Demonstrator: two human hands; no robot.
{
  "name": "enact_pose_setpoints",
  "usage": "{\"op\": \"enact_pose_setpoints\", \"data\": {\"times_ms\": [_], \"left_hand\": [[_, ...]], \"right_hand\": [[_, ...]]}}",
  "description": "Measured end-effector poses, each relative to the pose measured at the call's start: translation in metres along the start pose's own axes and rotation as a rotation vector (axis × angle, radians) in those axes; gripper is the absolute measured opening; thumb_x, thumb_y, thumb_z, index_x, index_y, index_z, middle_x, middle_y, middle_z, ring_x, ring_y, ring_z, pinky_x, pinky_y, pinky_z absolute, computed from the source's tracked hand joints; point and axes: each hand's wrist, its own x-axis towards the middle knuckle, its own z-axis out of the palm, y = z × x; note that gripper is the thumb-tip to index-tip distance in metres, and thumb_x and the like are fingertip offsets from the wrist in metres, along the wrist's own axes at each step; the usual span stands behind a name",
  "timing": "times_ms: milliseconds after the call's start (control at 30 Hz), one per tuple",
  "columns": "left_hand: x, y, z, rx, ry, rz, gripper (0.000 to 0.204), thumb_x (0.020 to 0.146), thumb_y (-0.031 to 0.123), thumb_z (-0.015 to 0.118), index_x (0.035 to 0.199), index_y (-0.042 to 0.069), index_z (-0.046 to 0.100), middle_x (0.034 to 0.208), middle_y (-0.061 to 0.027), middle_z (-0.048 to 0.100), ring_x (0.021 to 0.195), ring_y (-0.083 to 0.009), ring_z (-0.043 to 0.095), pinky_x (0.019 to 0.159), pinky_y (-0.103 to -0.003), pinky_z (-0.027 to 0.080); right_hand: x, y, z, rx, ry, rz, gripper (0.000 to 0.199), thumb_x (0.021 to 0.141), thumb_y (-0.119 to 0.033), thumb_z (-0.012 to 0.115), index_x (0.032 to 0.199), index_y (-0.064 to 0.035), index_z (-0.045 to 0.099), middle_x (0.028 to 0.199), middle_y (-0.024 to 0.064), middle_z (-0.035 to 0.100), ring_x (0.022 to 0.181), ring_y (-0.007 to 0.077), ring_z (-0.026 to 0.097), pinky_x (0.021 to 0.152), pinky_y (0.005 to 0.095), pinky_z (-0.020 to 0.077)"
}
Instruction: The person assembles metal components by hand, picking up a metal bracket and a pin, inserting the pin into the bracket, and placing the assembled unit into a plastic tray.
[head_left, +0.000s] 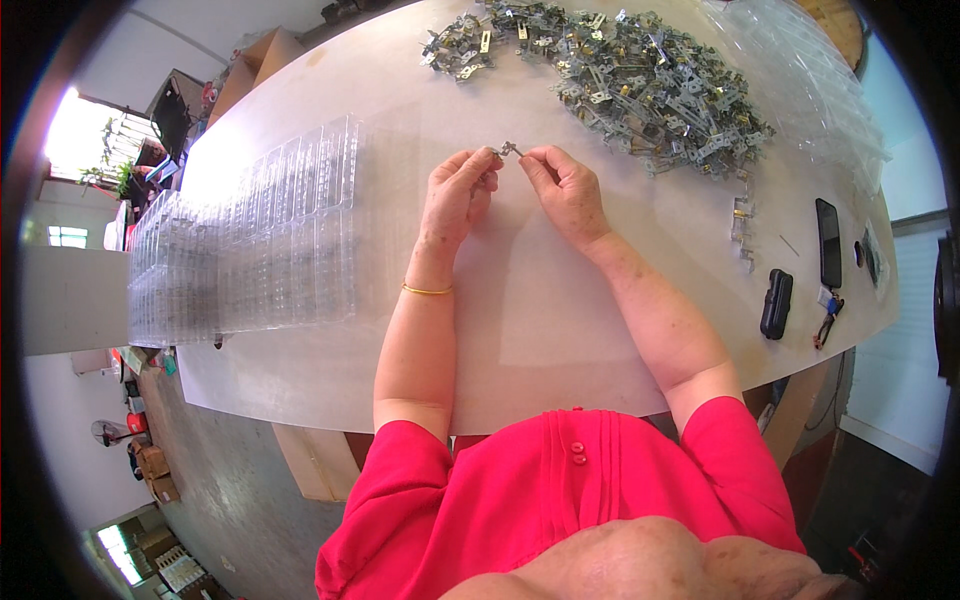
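Over the middle of the table, my left hand (463,192) pinches a small metal bracket (508,149) between thumb and fingers. My right hand (566,194) meets it from the other side, its thumb and forefinger closed on the bracket's right end. Both hands are raised in front of me, fingertips a short gap apart. Beyond them and to the right spreads a large heap of similar metal brackets (665,95), some with brass-coloured parts. Left of my forearm lie stacked clear plastic trays (285,225) with many compartments.
On the right, a few brackets (741,225) stand in a line near a thin pin (789,245). Nearby are a black case (776,304), a phone (828,243) and a keyring (828,318). Clear plastic sheeting (800,80) covers the far right corner of the white table (570,340).
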Motion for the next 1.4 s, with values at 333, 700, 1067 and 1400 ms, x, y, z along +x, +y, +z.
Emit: {"op": "enact_pose_setpoints", "data": {"times_ms": [333, 700, 1067, 1400], "left_hand": [[-0.001, -0.001, 0.005, 0.223, -0.055, 0.043, 0.025, 0.097, 0.026, 0.064, 0.091, 0.002, 0.068, 0.07, -0.0005, 0.058, 0.047, -0.001, 0.037, 0.041, -0.017, 0.024], [-0.002, -0.001, 0.003, 0.356, -0.068, 0.028, 0.024, 0.097, 0.026, 0.064, 0.09, 0.003, 0.067, 0.069, 0.0015, 0.056, 0.048, -0.0005, 0.036, 0.042, -0.018, 0.024], [-0.004, 0.001, 0.0, 0.462, -0.25, -0.014, 0.026, 0.096, 0.028, 0.065, 0.09, 0.003, 0.068, 0.069, 0.0006, 0.055, 0.049, -0.0021, 0.035, 0.043, -0.019, 0.023], [-0.003, 0.006, -0.002, 0.114, -0.11, -0.12, 0.028, 0.099, 0.027, 0.059, 0.092, 0.001, 0.066, 0.071, -0.0021, 0.057, 0.043, -0.003, 0.036, 0.039, -0.019, 0.025]], "right_hand": [[-0.001, 0.001, -0.004, -0.019, 0.002, -0.003, 0.014, 0.095, -0.018, 0.064, 0.103, -0.0061, 0.066, 0.07, 0.0089, 0.066, 0.059, 0.0152, 0.061, 0.057, 0.0313, 0.0486], [0.005, 0.001, -0.01, 0.417, -0.268, 0.251, 0.021, 0.099, -0.009, 0.05, 0.111, -0.0012, 0.066, 0.088, 0.0056, 0.069, 0.079, 0.0123, 0.065, 0.072, 0.0271, 0.0546], [0.017, 0.0, -0.026, 0.584, -0.423, 0.433, 0.019, 0.098, -0.018, 0.061, 0.104, -0.0012, 0.067, 0.101, 0.0069, 0.069, 0.095, 0.0142, 0.065, 0.087, 0.0278, 0.0524], [0.011, 0.003, -0.019, 0.669, -0.238, 0.161, 0.012, 0.099, -0.015, 0.06, 0.105, -0.0062, 0.065, 0.108, 0.0046, 0.068, 0.104, 0.0131, 0.062, 0.093, 0.0298, 0.0496]]}}
